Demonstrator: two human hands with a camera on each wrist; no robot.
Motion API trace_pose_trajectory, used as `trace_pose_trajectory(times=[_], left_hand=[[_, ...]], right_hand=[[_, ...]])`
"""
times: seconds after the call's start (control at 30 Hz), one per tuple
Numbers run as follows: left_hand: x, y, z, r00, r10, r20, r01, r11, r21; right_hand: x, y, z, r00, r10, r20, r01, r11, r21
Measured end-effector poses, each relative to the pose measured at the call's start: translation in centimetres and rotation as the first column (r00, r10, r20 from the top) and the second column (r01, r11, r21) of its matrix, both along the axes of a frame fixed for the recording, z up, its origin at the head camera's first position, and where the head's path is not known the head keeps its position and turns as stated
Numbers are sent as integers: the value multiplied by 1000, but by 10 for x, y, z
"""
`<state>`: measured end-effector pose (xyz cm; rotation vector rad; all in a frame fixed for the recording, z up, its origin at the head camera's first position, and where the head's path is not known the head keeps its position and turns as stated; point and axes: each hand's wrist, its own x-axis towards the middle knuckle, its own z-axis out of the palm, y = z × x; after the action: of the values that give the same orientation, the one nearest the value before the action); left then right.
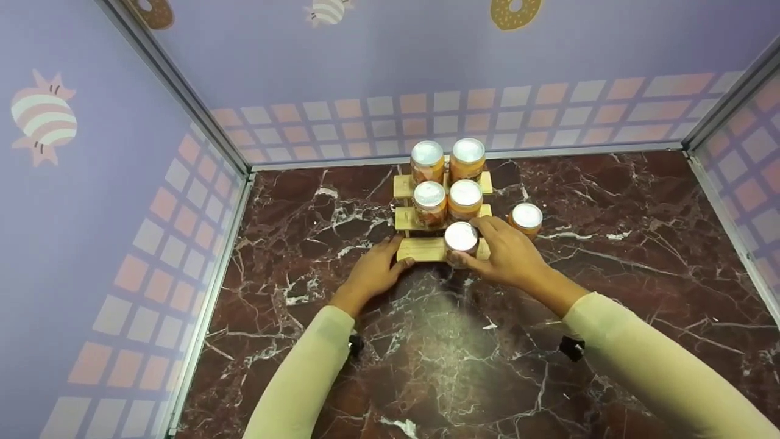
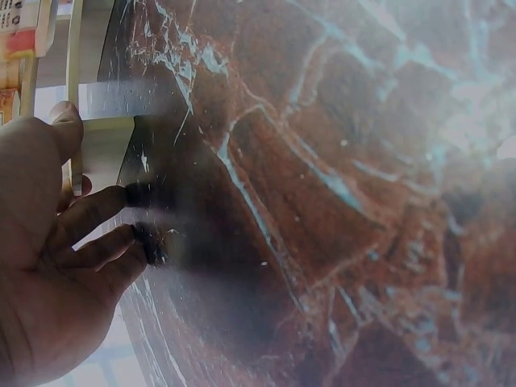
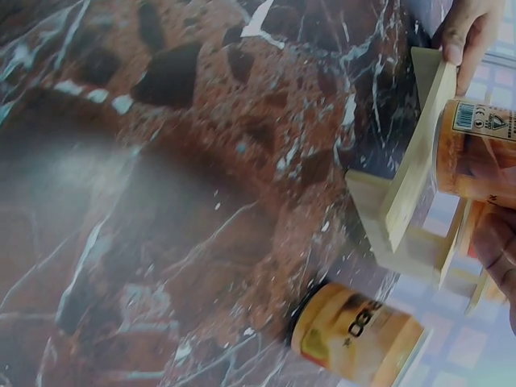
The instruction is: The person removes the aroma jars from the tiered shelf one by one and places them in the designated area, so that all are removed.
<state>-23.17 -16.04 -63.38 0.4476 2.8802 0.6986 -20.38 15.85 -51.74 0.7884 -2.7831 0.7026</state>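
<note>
A stepped wooden rack (image 1: 420, 250) stands near the back wall in the head view. My left hand (image 1: 373, 268) pinches the left end of its lowest step; in the left wrist view the thumb (image 2: 68, 129) lies over the board's edge, with the other fingers below. With my right hand (image 1: 512, 255) I grip an orange can with a silver top (image 1: 461, 236), upright at the right part of that lowest step. The right wrist view shows the can's printed side (image 3: 480, 153) close over the board. Two cans (image 1: 429, 201) occupy the middle step, two more (image 1: 428, 160) the top one.
Another orange can (image 1: 526, 219) stands on the dark red marbled tabletop (image 1: 439, 341), just right of the rack and behind my right hand. Purple printed walls (image 1: 378, 55) enclose the table at the back, left and right.
</note>
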Motion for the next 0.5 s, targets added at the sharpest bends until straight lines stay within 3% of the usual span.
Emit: trace_pose_trajectory(times=[0.03, 0.13, 0.17, 0.33, 0.5], left_hand=[[-3, -1, -8, 1000, -3, -10, 3, 1000, -15], [-7, -3, -11, 1000, -9, 3, 9, 999, -42], [-10, -4, -20, 1000, -13, -15, 12, 998, -54], [-9, -3, -16, 1000, -7, -4, 7, 1000, -13], [-3, -1, -3, 1000, 7, 19, -8, 999, 51]], right_hand=[[0, 2, 0, 1000, -4, 4, 4, 1000, 7], [-1, 9, 0, 1000, -9, 7, 9, 1000, 22], [-2, 11, 0, 1000, -8, 7, 8, 1000, 23], [-2, 24, 0, 1000, -7, 5, 7, 999, 33], [-4, 36, -1, 1000, 1, -28, 0, 999, 47]])
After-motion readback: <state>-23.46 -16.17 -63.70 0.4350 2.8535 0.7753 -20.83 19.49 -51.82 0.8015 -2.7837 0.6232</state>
